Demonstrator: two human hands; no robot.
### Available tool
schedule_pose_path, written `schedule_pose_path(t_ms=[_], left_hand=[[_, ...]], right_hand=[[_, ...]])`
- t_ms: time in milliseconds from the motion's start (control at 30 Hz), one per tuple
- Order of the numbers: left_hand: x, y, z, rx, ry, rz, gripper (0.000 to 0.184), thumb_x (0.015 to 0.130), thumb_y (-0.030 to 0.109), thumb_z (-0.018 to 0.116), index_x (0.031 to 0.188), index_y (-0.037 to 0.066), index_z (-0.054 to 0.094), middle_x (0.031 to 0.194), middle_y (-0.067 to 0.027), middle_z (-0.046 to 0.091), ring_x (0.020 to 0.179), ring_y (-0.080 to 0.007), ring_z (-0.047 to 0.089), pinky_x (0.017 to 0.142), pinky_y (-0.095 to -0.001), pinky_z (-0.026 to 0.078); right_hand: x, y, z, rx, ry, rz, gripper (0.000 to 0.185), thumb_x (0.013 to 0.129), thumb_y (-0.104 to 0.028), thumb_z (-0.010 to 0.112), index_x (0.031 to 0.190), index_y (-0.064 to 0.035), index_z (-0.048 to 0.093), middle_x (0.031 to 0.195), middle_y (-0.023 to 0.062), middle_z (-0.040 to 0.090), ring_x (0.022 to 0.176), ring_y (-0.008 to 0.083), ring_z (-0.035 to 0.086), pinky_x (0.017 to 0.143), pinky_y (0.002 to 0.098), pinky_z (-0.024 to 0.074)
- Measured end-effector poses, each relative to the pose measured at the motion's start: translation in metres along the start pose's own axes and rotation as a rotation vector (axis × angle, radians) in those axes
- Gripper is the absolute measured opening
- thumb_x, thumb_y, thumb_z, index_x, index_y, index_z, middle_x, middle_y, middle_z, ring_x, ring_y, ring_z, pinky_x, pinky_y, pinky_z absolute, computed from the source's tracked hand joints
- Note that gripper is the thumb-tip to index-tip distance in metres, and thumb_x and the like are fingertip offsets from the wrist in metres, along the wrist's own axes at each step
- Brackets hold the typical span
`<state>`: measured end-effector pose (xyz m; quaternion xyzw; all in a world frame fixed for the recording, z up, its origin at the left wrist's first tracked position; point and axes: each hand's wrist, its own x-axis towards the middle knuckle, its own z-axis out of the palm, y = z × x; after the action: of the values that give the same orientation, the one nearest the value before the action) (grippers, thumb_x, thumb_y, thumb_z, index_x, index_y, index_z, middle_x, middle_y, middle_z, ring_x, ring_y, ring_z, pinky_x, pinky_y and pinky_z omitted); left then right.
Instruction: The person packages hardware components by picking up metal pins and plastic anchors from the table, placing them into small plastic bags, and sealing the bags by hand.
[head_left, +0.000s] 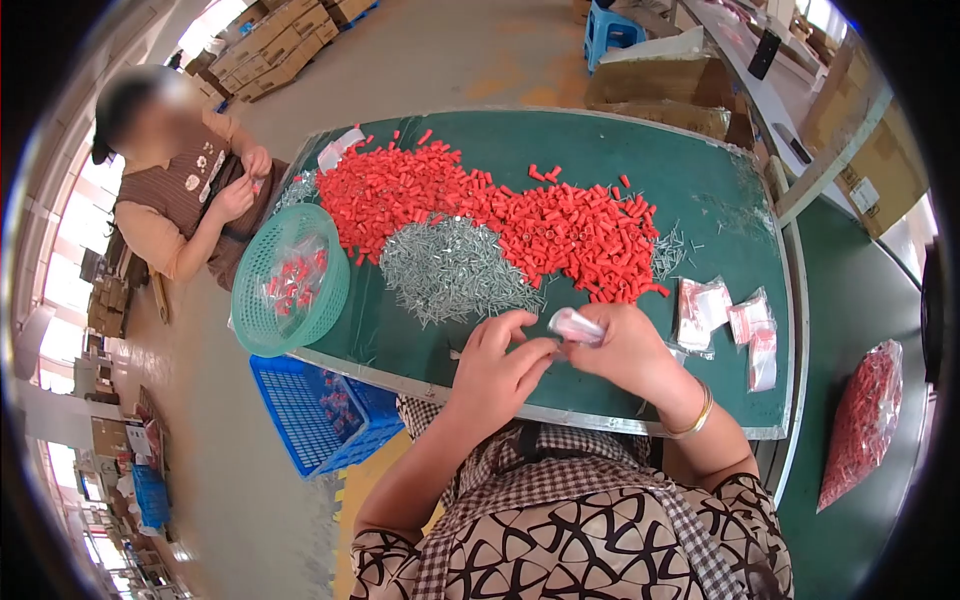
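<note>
My right hand (625, 350) is closed round a small clear plastic bag (577, 326) near the table's front edge. Beside it, my left hand (503, 365) has its thumb and fingertips close together at the bag's side; whatever lies between them is too small to name. Just beyond my hands lies a heap of grey metal screws (450, 270). Red plastic plugs (580, 235) form a long pile behind and beside the screws. Flat printed packets (703, 310) lie on the green table to the right of my right hand.
A green basket (338, 290) holding bagged red pieces stands at the table's left edge, above a blue crate (300, 425). Another person (180, 190) is at the far left. A large bag of red pieces (862, 425) lies right.
</note>
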<state>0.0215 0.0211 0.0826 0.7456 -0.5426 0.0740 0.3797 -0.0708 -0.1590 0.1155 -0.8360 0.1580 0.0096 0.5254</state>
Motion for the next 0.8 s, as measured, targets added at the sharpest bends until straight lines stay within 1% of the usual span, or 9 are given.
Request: schedule_pose_path(t_ms=[133,233,333,433,533,567,667,700,800], left_hand=[[0.006,-0.001,-0.013,0.066,-0.035,0.089,0.025,0.071,0.004,0.072,0.095,0.007,0.067,0.104,-0.0077,0.058,0.081,-0.0226,0.059,0.070,-0.0352,0.049],[0.004,-0.009,-0.016,0.102,-0.142,0.112,0.021,0.072,0.004,0.071,0.093,0.007,0.067,0.102,-0.0075,0.059,0.083,-0.0242,0.061,0.071,-0.0365,0.049],[0.007,-0.008,-0.025,0.055,-0.128,0.114,0.017,0.075,0.001,0.069,0.092,0.005,0.067,0.099,-0.0076,0.060,0.081,-0.0239,0.062,0.069,-0.0361,0.050],[0.003,-0.008,-0.027,-0.180,-0.122,-0.094,0.018,0.076,0.003,0.068,0.094,0.005,0.065,0.096,-0.0068,0.060,0.078,-0.0239,0.063,0.066,-0.0353,0.050],[0.002,-0.012,-0.034,-0.194,-0.135,-0.125,0.014,0.079,-0.001,0.069,0.093,0.001,0.065,0.090,-0.0092,0.062,0.072,-0.0207,0.063,0.063,-0.0305,0.051],[0.002,-0.012,-0.034,-0.211,-0.139,-0.142,0.014,0.079,-0.002,0.069,0.092,0.001,0.064,0.089,-0.0092,0.062,0.072,-0.0202,0.063,0.063,-0.0301,0.051],[0.002,-0.010,-0.031,-0.267,-0.154,-0.216,0.013,0.078,-0.003,0.069,0.090,0.000,0.063,0.087,-0.0088,0.062,0.070,-0.0184,0.061,0.061,-0.0286,0.049],[0.001,-0.011,-0.030,-0.287,-0.155,-0.253,0.013,0.078,-0.003,0.069,0.089,0.000,0.063,0.087,-0.0084,0.062,0.069,-0.0175,0.060,0.061,-0.0281,0.049],[-0.004,-0.012,-0.026,-0.355,-0.116,-0.353,0.013,0.078,-0.003,0.069,0.088,0.000,0.062,0.086,-0.0079,0.062,0.067,-0.0156,0.058,0.060,-0.0267,0.047]], right_hand=[[0.006,-0.016,-0.001,-0.064,0.004,0.026,0.028,0.072,-0.023,0.071,0.088,-0.0016,0.067,0.075,0.0154,0.066,0.071,0.0277,0.065,0.066,0.0363,0.0488],[0.009,-0.015,0.005,0.050,-0.031,0.003,0.028,0.072,-0.022,0.071,0.090,-0.0006,0.067,0.075,0.0137,0.066,0.071,0.0230,0.065,0.066,0.0348,0.0488],[0.013,-0.013,0.007,0.062,-0.049,0.001,0.029,0.074,-0.023,0.072,0.092,-0.0009,0.068,0.075,0.0099,0.066,0.072,0.0176,0.064,0.068,0.0318,0.0490],[0.014,-0.006,0.008,0.227,-0.058,-0.047,0.030,0.074,-0.023,0.077,0.094,-0.0017,0.069,0.080,0.0075,0.066,0.077,0.0138,0.062,0.071,0.0296,0.0486],[0.011,0.006,0.024,0.324,0.032,-0.363,0.025,0.076,-0.010,0.078,0.096,0.0003,0.065,0.089,0.0045,0.066,0.079,0.0103,0.060,0.069,0.0265,0.0482],[0.009,0.006,0.027,0.322,0.029,-0.377,0.022,0.077,-0.006,0.077,0.095,0.0005,0.067,0.090,0.0061,0.066,0.081,0.0124,0.062,0.070,0.0262,0.0495],[0.012,0.027,0.045,0.350,0.068,-0.294,0.013,0.080,-0.005,0.074,0.090,0.0008,0.067,0.087,0.0054,0.065,0.081,0.0126,0.062,0.071,0.0257,0.0493],[0.013,0.028,0.049,0.420,0.101,-0.347,0.007,0.082,-0.003,0.071,0.087,0.0008,0.068,0.086,0.0044,0.064,0.075,0.0099,0.060,0.065,0.0238,0.0479],[0.008,0.023,0.048,0.420,0.090,-0.163,0.009,0.081,-0.003,0.070,0.090,-0.0006,0.070,0.083,0.0054,0.063,0.078,0.0142,0.060,0.069,0.0265,0.0471]])
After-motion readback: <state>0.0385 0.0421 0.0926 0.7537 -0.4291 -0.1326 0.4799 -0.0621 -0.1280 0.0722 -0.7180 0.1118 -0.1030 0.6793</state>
